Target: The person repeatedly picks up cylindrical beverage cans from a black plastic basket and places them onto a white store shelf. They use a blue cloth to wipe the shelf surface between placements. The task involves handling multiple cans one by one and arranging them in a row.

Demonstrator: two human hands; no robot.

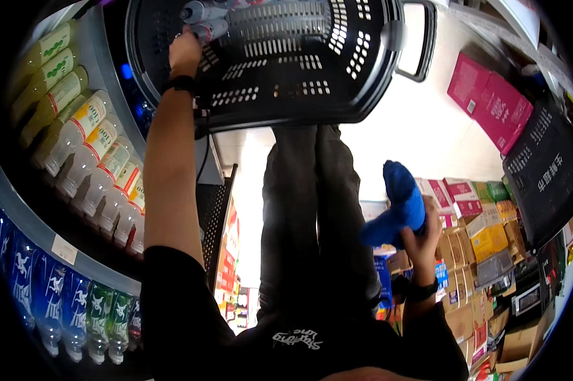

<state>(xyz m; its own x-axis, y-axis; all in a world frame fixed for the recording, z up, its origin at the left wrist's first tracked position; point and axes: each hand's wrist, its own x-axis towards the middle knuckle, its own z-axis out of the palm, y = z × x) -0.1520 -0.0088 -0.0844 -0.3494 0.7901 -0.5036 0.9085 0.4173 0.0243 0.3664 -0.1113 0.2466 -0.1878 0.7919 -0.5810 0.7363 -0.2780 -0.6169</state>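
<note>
My left hand (185,51) reaches into a black plastic basket (277,112) with slotted walls. Its fingers close around the end of a bottle (212,31) lying in there; part of the grip is hidden behind the hand. Another bottle (200,11) lies right beside that one, near the top of the view. Over to the right, away from the basket, my right hand (422,233) holds a bunched blue cloth (396,209) between thumb and fingers. Both ends of the cloth stick out past the hand.
Shelves of drinks line the left side: clear-topped bottles (100,138) above, blue bottles (48,290) below, behind a grey shelf edge (110,266). Stacked cartons (458,252), a pink box (491,102) and a black crate (541,176) stand at right. A black perforated rack (215,214) is near my legs.
</note>
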